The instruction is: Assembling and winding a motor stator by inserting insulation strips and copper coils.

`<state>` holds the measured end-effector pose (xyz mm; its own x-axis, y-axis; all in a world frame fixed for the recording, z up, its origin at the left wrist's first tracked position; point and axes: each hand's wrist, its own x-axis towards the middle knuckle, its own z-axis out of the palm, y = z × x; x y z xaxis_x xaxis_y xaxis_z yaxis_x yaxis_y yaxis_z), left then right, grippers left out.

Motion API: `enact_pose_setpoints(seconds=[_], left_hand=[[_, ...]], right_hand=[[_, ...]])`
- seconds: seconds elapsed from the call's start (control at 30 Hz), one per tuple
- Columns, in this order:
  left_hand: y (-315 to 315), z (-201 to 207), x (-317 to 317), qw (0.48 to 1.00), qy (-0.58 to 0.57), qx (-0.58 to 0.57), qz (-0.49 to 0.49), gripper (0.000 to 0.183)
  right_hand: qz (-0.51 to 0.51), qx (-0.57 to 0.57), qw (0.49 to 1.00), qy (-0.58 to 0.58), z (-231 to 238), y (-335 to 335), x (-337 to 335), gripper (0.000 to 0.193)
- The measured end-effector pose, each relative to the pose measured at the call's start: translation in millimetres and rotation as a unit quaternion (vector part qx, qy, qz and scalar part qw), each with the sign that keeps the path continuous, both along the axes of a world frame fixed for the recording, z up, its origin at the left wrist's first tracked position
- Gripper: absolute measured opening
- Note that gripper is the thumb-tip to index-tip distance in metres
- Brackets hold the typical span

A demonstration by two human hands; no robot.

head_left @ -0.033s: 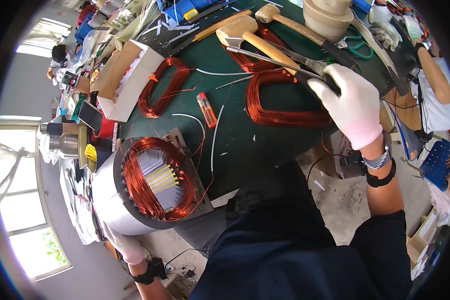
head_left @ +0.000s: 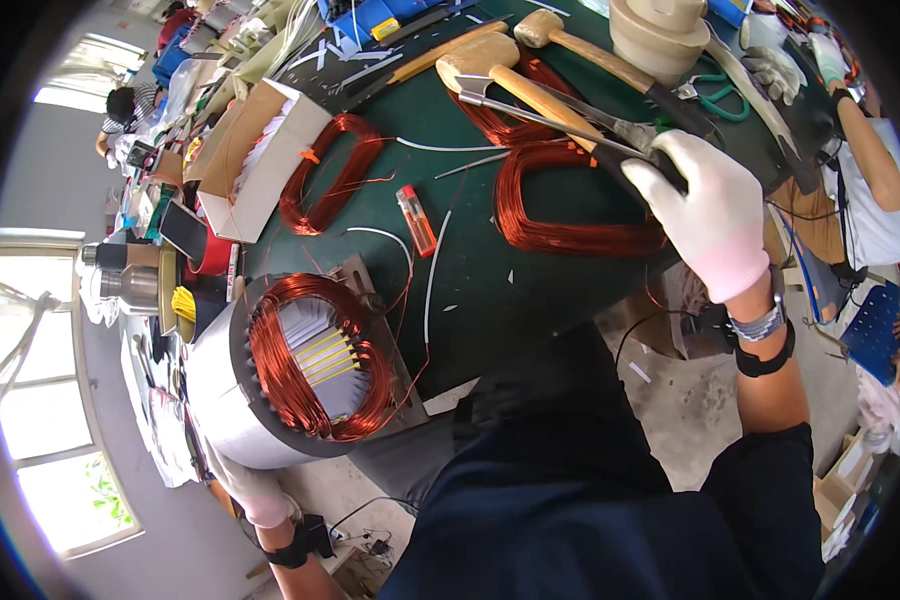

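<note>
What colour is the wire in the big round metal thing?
The wire is shiny reddish-brown, clearest in the head view.

The right glove (head_left: 708,195) is white, its cuff (head_left: 736,268) pink. The windings (head_left: 282,350) are copper-red, the cylinder (head_left: 215,405) silver-grey, the tabletop (head_left: 490,300) dark green.

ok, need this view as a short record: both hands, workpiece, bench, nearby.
left hand: left hand, gloved, against the lower outer side of the metal cylinder; fingers hidden
right hand: right hand, gloved, holding the dark handle of a long metal tool
workpiece: copper windings at the cylinder's open end; yellow strips between them
bench: green top; copper-wire coils, orange lighter, wooden mallets, white box
nearby: another person's gloved hand, upper right
</note>
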<state>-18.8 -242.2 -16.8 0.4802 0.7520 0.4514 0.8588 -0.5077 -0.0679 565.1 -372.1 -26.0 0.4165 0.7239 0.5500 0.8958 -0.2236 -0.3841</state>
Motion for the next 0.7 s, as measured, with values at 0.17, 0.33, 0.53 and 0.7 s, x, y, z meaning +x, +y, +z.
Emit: enact_pose_setpoints(seconds=[0.17, 0.33, 0.53, 0.7], left_hand=[[4, -9, -13, 0.999, -0.021, -0.013, 0.027, 0.047], [11, -31, -20, 0.836, -0.460, -0.282, 0.098, 0.053], [9, 54, 107, 0.752, -0.575, -0.307, 0.104, 0.067], [4, 25, 94, 0.851, -0.478, -0.193, 0.094, 0.070]], right_hand=[[0.128, -0.040, 0.985, 0.111, 9, -11, -21, 0.026], [0.235, -0.109, 0.958, 0.125, 9, -14, -48, 0.036], [0.263, -0.240, 0.929, 0.101, 16, 14, -69, 0.051], [0.266, -0.312, 0.905, 0.115, 27, 26, -75, 0.055]])
